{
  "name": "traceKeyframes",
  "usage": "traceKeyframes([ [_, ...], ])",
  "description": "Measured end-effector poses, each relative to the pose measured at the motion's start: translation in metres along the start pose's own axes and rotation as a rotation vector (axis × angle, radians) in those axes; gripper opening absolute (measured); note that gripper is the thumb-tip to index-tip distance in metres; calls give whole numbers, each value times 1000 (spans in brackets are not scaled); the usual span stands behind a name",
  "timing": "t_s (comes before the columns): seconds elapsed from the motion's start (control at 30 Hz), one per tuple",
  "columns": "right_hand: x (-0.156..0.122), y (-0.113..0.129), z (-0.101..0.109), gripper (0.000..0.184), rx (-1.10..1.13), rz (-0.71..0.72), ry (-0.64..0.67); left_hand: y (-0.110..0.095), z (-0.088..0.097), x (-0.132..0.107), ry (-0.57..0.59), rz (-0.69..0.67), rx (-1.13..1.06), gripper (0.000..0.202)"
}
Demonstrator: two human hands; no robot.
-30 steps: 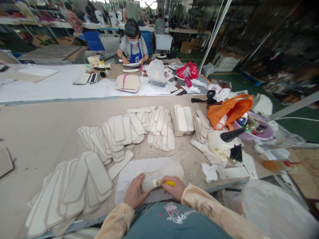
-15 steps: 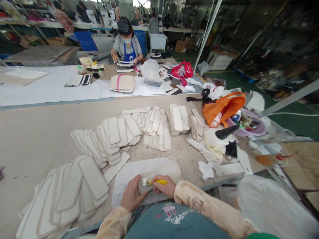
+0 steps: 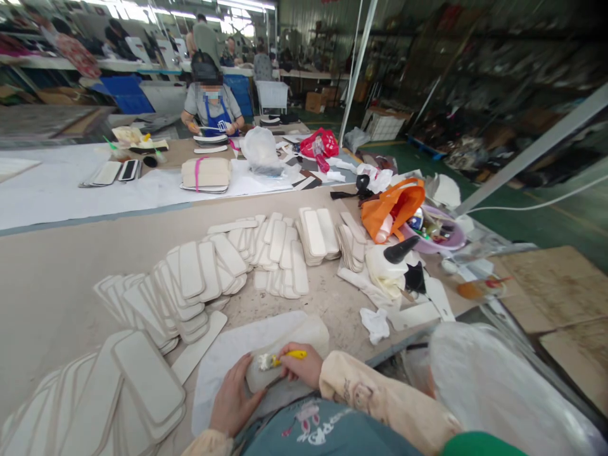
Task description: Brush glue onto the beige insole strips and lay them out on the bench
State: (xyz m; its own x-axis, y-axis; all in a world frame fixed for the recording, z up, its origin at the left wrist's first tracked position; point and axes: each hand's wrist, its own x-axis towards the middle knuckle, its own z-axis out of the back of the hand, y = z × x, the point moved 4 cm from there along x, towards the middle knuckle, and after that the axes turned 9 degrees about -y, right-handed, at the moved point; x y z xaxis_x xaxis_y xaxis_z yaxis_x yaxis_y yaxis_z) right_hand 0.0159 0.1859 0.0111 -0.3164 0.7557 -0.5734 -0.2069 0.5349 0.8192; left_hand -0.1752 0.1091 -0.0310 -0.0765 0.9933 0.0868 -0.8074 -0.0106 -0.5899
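Observation:
My right hand (image 3: 303, 366) is closed round a small brush (image 3: 297, 354) with a yellow handle. Its whitish bristle end touches a pale, round-ended panel (image 3: 255, 379) near the table's front edge. With thumb and fingers spread along the left end of this panel, my left hand (image 3: 236, 394) holds it against the table. A white sheet (image 3: 209, 364) lies beneath the panel. To the left, large rounded off-white panels (image 3: 149, 373) are fanned out in overlapping layers. Smaller panels (image 3: 192, 269) overlap in rows farther back, and a narrow strip (image 3: 199, 345) lies beside the sheet.
Across the table a person (image 3: 213, 104) in a blue apron handles strips. Rightward are an orange bag (image 3: 392, 209), a purple basin (image 3: 456, 239), crumpled white paper (image 3: 375, 324) and an amber bottle (image 3: 475, 290). Clear plastic (image 3: 494, 373) bulges at the front right.
The view has turned right and tilted up slightly, so the scene sits farther left. Both hands keep their hold, and the brush stays on much the same part of the panel.

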Motion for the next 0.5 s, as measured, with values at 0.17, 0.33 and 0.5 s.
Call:
traceKeyframes([
  [0.17,-10,18,72,17,-169,72,-291,-1,1,0,-5,6,35,63],
  [0.33,-33,45,122,25,-592,327,-500,-3,3,3,19,28,19,61],
  [0.5,-40,41,89,25,-925,506,-357,-10,3,1,44,77,-3,63],
])
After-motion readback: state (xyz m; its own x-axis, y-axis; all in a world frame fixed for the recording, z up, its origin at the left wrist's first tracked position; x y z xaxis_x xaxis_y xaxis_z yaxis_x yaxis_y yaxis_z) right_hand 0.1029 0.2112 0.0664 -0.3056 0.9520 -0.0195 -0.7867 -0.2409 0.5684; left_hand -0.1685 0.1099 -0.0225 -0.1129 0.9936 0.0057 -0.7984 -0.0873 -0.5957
